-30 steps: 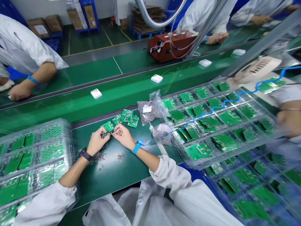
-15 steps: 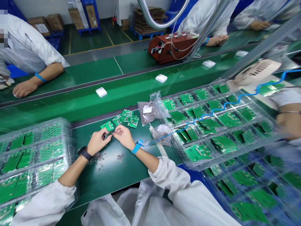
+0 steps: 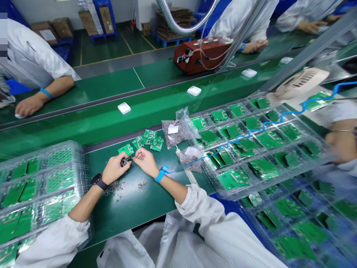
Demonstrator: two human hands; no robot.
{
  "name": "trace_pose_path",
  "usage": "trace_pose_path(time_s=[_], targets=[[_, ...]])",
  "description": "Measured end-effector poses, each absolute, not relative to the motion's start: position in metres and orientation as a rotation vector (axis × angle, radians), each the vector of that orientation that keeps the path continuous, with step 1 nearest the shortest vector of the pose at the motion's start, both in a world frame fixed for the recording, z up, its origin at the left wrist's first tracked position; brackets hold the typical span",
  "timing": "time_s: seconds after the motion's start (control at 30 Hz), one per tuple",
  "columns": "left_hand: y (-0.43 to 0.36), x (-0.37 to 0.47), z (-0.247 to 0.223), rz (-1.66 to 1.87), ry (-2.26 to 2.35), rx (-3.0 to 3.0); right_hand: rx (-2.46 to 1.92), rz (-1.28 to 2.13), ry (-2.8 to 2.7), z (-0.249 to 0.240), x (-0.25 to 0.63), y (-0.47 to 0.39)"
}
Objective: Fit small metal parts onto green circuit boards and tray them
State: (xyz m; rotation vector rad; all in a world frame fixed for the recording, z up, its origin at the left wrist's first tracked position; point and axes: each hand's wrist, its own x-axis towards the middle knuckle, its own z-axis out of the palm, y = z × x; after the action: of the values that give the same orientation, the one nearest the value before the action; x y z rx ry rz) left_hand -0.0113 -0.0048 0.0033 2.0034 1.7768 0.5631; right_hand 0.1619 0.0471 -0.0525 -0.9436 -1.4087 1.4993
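My left hand (image 3: 115,169) is closed around the edge of a small circuit board (image 3: 127,160), tilted above the green worktop (image 3: 134,208). My right hand (image 3: 145,161) is pinched at the board's right edge; whatever its fingertips hold is too small to make out. Just behind the hands lies a single green circuit board (image 3: 126,149), and beside it a loose pile of circuit boards (image 3: 149,139). Below my hands two heaps of tiny metal parts are scattered, a wider heap (image 3: 118,187) by my left wrist and a smaller heap (image 3: 142,185) to its right.
Clear trays of boards stand left (image 3: 80,175) and right (image 3: 223,193). Two bags of small parts (image 3: 173,136) lie beside the right tray. A blue coiled cord (image 3: 235,140) runs from my right wristband. White square devices (image 3: 124,108) sit on the conveyor; co-workers' arms (image 3: 60,82) rest beyond.
The white devices on the conveyor have shifted slightly to the right. The view has moved a little. Both my hands keep nearly the same pose at the board.
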Motion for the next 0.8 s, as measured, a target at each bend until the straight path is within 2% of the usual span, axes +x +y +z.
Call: trace_pose_path(time_s=[0.8], targets=[[-0.0058,-0.0094,0.0020,0.432,1.791,2.106,-0.921,1.516,-1.382,-0.0588,0.1622,0.0462]])
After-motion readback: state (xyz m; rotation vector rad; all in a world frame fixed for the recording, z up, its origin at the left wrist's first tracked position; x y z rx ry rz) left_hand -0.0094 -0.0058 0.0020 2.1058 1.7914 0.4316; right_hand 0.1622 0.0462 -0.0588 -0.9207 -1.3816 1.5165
